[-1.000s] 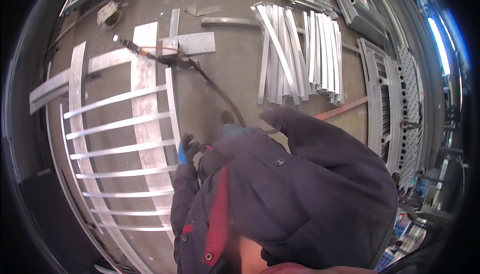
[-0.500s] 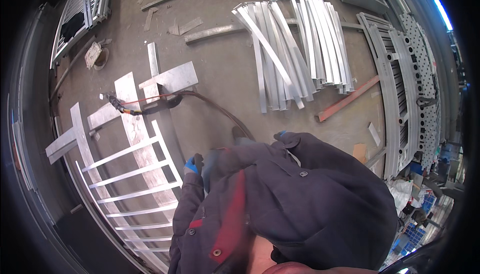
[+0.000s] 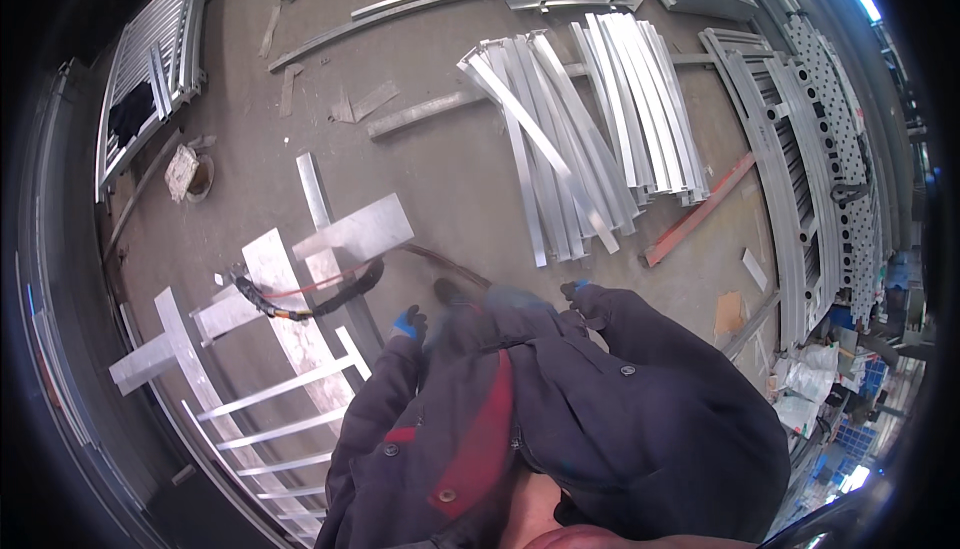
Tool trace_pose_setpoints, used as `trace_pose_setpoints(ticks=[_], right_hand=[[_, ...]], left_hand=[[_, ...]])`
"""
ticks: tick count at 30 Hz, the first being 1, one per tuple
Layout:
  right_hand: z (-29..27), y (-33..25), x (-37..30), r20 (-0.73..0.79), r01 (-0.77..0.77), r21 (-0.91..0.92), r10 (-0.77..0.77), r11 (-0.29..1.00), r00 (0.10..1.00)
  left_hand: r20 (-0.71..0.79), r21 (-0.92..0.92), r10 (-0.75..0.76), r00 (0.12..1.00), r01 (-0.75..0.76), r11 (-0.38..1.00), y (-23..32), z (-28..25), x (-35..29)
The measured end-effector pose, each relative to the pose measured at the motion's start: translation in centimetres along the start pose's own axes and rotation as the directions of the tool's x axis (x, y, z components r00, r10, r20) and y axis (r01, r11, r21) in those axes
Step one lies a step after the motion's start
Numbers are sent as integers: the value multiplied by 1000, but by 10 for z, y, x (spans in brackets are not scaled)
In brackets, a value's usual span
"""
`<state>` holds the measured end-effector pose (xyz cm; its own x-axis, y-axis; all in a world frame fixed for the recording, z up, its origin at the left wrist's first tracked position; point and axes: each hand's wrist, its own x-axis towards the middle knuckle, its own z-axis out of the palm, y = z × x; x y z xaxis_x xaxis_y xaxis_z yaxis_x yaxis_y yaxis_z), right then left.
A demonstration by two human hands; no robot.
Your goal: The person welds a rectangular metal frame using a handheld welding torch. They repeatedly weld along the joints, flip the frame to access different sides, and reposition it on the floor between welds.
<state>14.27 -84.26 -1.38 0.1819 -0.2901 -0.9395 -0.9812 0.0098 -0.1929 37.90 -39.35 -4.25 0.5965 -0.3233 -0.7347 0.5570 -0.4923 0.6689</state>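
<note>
My left hand [image 3: 410, 323], in a blue and black glove, hangs beside my body near the ladder-like metal frame [image 3: 282, 386]. Its fingers look loosely apart, and nothing shows in them. My right hand [image 3: 574, 291], gloved alike, is at my right side, mostly hidden by the dark sleeve; its fingers are too small to read. The frame, with several silver rungs, rests over wide flat metal bars [image 3: 285, 289]. A black cable bundle with a red line [image 3: 315, 307] curves across the bars ahead of my left hand.
Two loose piles of silver bars [image 3: 640, 109] lie ahead to the right, across a long metal beam [image 3: 430, 114]. A red bar [image 3: 700, 211] lies beside them. Stacked metal frames [image 3: 775, 159] line the right. A slatted rack [image 3: 155, 74] and a bucket [image 3: 200, 179] are far left.
The floor, bars and cable have shifted down in the picture, and the ladder-like frame sits lower beside me. My feet have moved. Both hands still hang at my sides.
</note>
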Motion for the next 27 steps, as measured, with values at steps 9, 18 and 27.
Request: trace_pose_setpoints(ticks=[9,18,27], right_hand=[[7,-64,-13,-31,64,-25,-65,998,997],[-71,-118,44,-32,74,-134,-79,988,996],[-249,-229,296,-100,39,-378,-82,925,992]], left_hand=[[144,-150,-43,989,64,987,59,-51,57],[-51,120,-14,999,20,993,16,-40,107],[327,-120,-341,881,397,910,82,20,53]])
